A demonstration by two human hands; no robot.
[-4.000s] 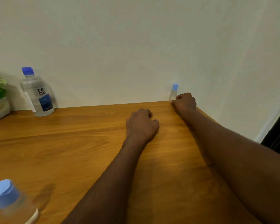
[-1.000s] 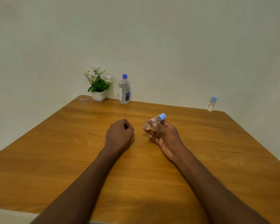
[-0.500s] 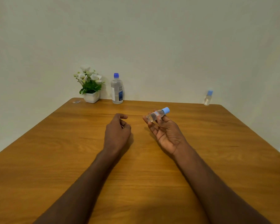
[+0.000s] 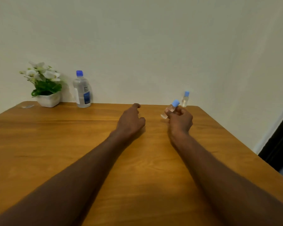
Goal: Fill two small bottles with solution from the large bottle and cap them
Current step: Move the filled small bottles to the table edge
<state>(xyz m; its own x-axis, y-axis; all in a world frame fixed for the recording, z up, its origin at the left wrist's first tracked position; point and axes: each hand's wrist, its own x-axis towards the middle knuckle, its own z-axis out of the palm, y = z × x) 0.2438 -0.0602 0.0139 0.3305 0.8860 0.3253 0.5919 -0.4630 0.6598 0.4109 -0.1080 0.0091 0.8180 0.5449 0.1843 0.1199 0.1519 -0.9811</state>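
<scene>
Fingers (image 4: 173, 113) of the right hand (image 4: 180, 122) pinch a tilted small bottle (image 4: 170, 109); left hand (image 4: 130, 121) loosely curled, empty.

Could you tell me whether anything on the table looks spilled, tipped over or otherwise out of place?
Nothing stands out. The large bottle and one small bottle stand upright and capped at the table's far edge; the right hand holds the other small bottle tilted, cap on. No spill shows.

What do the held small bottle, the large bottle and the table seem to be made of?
Small bottle in the right hand: clear, likely plastic; see-through body, matte blue cap. Large bottle: clear glossy plastic, it seems, with printed label. Table: wood or wood-look laminate; grain lines, satin sheen.
</scene>
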